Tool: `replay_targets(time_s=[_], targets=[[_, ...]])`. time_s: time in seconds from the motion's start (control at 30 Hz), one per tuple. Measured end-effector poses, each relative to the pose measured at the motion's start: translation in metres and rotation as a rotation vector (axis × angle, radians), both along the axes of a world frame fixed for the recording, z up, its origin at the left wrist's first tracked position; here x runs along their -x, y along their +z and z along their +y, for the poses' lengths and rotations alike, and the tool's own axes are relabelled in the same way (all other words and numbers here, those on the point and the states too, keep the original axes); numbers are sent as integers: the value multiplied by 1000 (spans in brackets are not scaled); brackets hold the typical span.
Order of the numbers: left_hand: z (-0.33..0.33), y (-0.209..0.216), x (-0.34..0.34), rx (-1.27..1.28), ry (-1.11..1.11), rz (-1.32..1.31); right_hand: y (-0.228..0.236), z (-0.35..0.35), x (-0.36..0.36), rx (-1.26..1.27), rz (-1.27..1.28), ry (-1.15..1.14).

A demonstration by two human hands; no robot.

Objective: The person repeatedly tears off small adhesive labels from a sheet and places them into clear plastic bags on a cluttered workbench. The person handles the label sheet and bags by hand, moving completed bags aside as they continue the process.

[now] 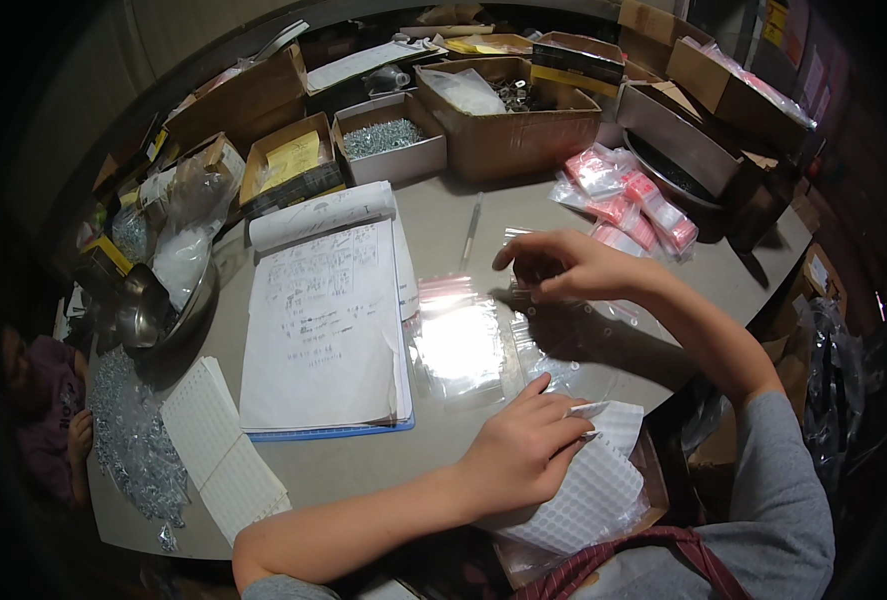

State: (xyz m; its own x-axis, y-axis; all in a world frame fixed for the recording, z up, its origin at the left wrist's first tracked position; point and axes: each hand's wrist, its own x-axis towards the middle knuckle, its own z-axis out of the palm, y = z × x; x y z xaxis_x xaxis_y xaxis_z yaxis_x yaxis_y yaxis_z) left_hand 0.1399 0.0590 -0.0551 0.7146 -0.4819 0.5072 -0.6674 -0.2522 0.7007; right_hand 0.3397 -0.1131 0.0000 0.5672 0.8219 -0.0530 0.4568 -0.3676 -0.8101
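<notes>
My left hand (pixel 528 445) is closed on a small white sticker sheet (pixel 590 410) whose edge shows past the fingers. Below it, larger sheets of round stickers (pixel 593 490) lie over an open cardboard box (pixel 651 470) at my lap. My right hand (pixel 575 265) hovers over clear zip bags (pixel 553 365), its fingers curved and apart, with nothing visible between them. To the left of these, a stack of clear zip bags (pixel 458 345) glares under the light.
An open notepad (pixel 313 340) on a blue clipboard and a label sheet (pixel 225 450) lie left. Bagged hardware (pixel 133 440) covers the left edge. Red-and-white bag packs (pixel 633 200), a pen (pixel 473 230) and a screw box (pixel 383 138) are farther back. A person (pixel 53 410) sits far left.
</notes>
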Motion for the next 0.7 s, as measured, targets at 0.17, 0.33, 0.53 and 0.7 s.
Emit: replay_targets(time_s=[0.17,0.33,0.53,0.7], targets=[[-2,-3,1,-75,30,-180,7,0,36,7,190,178],[-3,1,3,-97,40,-208,19,3,55,63,52,175],[-1,3,7,-108,27,-61,-2,11,78,210,-559,204],[-2,5,4,-48,43,-91,3,6,71,222,-426,-26]])
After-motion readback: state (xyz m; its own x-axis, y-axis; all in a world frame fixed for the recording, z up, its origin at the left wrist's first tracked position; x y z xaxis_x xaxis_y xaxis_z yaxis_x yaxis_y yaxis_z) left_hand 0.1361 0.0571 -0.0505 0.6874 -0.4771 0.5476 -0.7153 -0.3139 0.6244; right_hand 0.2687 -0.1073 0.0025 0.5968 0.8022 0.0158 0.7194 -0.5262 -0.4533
